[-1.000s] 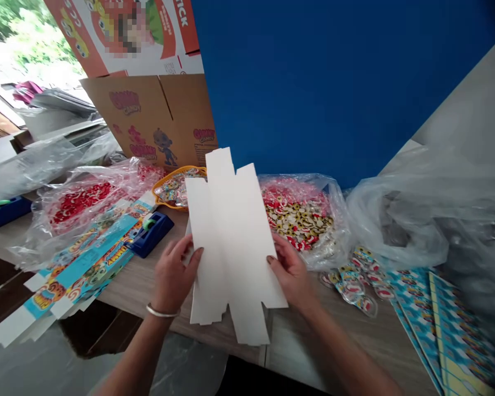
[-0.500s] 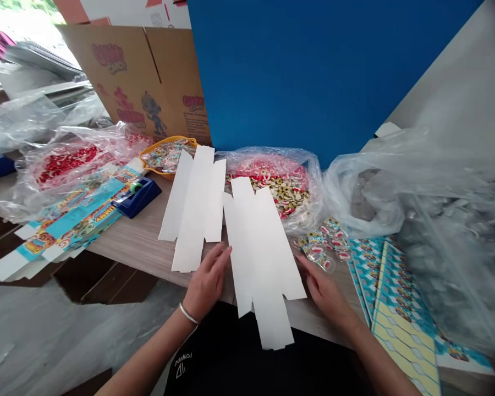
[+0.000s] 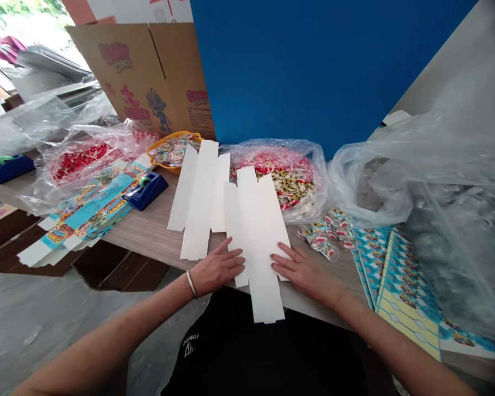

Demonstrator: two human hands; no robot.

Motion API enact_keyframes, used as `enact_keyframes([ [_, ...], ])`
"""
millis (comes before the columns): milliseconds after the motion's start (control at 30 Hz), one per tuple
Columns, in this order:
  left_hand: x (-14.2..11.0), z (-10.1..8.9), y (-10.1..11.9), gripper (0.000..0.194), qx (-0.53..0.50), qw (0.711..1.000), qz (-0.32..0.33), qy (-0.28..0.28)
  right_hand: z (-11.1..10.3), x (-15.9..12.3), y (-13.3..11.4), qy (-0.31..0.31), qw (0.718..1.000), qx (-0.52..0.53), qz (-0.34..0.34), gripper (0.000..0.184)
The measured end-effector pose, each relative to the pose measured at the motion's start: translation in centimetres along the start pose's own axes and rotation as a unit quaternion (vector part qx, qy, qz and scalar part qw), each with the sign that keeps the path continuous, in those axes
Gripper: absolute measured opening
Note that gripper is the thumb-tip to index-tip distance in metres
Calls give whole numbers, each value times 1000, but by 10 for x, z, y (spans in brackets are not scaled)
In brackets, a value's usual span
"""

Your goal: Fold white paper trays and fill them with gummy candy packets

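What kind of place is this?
Probably a small candy-packing workspace: flat box blanks, a tape dispenser and plastic bags of candy lie together on a table.

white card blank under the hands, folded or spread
Spread: the white card blank lies flat on the wooden table under the left hand and right hand.

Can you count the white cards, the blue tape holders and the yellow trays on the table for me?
White card blanks: 2
Blue tape dispensers: 2
Yellow tray: 1
Total: 5
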State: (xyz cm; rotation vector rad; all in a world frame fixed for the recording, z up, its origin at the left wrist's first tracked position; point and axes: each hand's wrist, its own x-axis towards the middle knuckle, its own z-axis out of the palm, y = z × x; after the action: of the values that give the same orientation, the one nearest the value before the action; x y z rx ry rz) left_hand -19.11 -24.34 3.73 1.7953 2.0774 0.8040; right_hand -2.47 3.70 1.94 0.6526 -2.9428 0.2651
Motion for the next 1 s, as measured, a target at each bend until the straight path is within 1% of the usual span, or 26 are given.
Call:
enact_keyframes([
  [100, 14, -1, 5, 18, 90, 995, 46, -24, -14, 11, 0, -80, 995, 55, 5, 49],
  [167, 23, 3, 13, 13, 149, 987, 55, -26, -24, 26, 0, -128, 988, 78, 38, 37],
  [233, 30, 9, 22, 14, 175, 984, 36, -14, -32, 42, -1, -159, 979, 93, 85, 21],
  [300, 33, 16, 31, 14, 177, 984, -3, 11, -37, 54, -2, -172, 973, 101, 113, 15],
  [367, 33, 23, 39, 15, 174, 982, -43, 52, -36, 62, -5, -172, 974, 93, 114, 15],
  [433, 32, 29, 43, 17, 175, 974, -91, 109, -32, 64, -9, -166, 977, 60, 120, 17],
  [500, 30, 35, 42, 19, 172, 961, -141, 165, -27, 65, -15, -158, 977, 40, 135, 17],
  [533, 30, 36, 39, 19, 170, 956, -159, 179, -25, 65, -17, -154, 977, 42, 141, 17],
  [567, 29, 37, 37, 19, 169, 955, -165, 178, -24, 65, -19, -151, 977, 50, 144, 16],
  [600, 28, 38, 34, 19, 173, 959, -154, 165, -23, 65, -20, -150, 976, 60, 144, 15],
  [700, 23, 37, 28, 18, 197, 973, -76, 92, -22, 65, -23, -159, 976, 63, 137, 16],
  [767, 20, 37, 29, 17, 215, 972, -65, 74, -22, 65, -26, -165, 976, 53, 129, 16],
  [833, 20, 38, 31, 17, 217, 967, -99, 85, -20, 66, -29, -159, 979, 51, 114, 14],
  [900, 21, 41, 32, 18, 200, 962, -141, 117, -16, 67, -31, -146, 982, 47, 106, 14],
  [967, 24, 45, 32, 20, 182, 958, -166, 145, -11, 68, -33, -135, 983, 35, 118, 14],
  [1000, 25, 47, 32, 20, 177, 958, -168, 152, -9, 68, -34, -132, 982, 27, 129, 15],
])
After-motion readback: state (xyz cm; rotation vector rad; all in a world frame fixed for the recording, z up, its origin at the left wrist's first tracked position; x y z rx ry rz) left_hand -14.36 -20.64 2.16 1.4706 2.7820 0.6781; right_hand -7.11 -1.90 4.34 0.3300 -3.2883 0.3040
